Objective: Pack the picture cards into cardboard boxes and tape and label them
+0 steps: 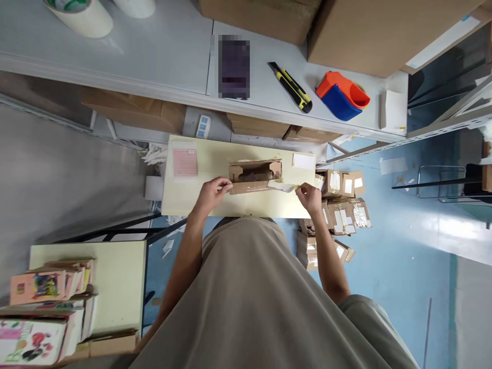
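Note:
A small cardboard box (249, 188) lies with its top open on the pale yellow table in front of me. Its inside is shadowed, and I cannot make out what it holds. My left hand (213, 195) pinches the box's front left corner between thumb and fingers. From the front right of the box a whitish, partly see-through strip of tape (283, 186) stretches to the right. The far end of that strip is gripped by my right hand (309, 198), whose fingers are closed. A pink printed sheet (185, 162) and a white label (303, 161) lie on the table.
Above the table runs a grey shelf (154, 66) bearing a yellow-black box cutter (291, 87), a red-and-blue tape dispenser (342, 96), tape rolls (86, 18) and large cartons (369, 36). Taped parcels (342, 215) are piled at right on the blue floor. Books (46, 287) stack lower left.

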`<control>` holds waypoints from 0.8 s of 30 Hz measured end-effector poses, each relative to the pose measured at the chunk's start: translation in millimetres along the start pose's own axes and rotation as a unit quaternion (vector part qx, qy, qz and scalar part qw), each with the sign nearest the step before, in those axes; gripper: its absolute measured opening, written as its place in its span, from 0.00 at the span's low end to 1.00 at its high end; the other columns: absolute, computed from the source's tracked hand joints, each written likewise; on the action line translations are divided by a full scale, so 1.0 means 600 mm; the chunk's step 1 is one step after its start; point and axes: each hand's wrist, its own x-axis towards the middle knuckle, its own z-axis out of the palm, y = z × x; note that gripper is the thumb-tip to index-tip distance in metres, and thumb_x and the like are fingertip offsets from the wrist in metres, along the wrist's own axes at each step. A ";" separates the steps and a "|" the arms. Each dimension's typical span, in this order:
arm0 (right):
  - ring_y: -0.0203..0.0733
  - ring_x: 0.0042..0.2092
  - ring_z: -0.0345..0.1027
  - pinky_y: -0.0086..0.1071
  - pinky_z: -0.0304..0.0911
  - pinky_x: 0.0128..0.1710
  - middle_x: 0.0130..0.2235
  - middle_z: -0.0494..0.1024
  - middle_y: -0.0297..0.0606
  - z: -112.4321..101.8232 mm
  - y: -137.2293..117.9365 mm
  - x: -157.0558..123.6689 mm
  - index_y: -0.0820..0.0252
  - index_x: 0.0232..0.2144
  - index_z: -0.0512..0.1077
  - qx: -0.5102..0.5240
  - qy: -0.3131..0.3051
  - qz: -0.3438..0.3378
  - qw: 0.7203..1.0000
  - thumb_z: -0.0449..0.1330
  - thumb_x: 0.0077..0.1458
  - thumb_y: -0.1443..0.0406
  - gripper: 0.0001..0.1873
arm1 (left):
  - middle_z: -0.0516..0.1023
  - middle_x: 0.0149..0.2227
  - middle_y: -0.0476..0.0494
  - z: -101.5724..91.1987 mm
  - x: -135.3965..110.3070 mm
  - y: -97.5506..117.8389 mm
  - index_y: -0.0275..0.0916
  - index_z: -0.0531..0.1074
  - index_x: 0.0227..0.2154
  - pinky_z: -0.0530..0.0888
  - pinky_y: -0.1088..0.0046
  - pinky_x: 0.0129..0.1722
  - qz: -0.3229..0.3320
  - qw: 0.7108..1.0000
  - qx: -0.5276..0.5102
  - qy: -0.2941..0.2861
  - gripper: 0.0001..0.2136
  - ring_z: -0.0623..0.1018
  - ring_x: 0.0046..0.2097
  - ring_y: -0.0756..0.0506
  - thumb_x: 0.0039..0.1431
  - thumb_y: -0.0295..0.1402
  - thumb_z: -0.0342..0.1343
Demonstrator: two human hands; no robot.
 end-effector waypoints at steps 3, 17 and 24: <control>0.45 0.30 0.75 0.33 0.63 0.32 0.30 0.85 0.43 -0.007 0.024 0.011 0.55 0.27 0.77 0.001 0.014 0.028 1.000 0.59 0.63 0.62 0.12 | 0.87 0.38 0.41 0.015 0.003 0.011 0.43 0.81 0.39 0.82 0.67 0.42 0.009 1.000 0.006 -0.003 0.18 0.85 0.40 0.40 0.66 0.52 0.59; 0.49 0.32 0.83 0.43 0.80 0.35 0.34 0.88 0.51 -0.079 0.188 0.019 0.60 0.37 0.82 0.157 0.060 0.154 0.974 0.61 0.69 0.54 0.17 | 0.88 0.42 0.41 -0.092 -0.009 -0.027 0.44 0.82 0.39 0.84 0.66 0.51 -0.028 0.995 0.049 0.078 0.17 0.86 0.45 0.40 0.62 0.53 0.62; 0.40 0.34 0.85 0.36 0.86 0.45 0.30 0.85 0.36 0.045 0.120 0.000 0.60 0.41 0.79 0.386 -0.044 0.305 0.870 0.76 0.62 0.59 0.14 | 0.89 0.44 0.39 -0.053 -0.030 0.003 0.44 0.81 0.40 0.85 0.63 0.51 -0.071 0.996 0.022 0.043 0.20 0.86 0.48 0.37 0.61 0.56 0.63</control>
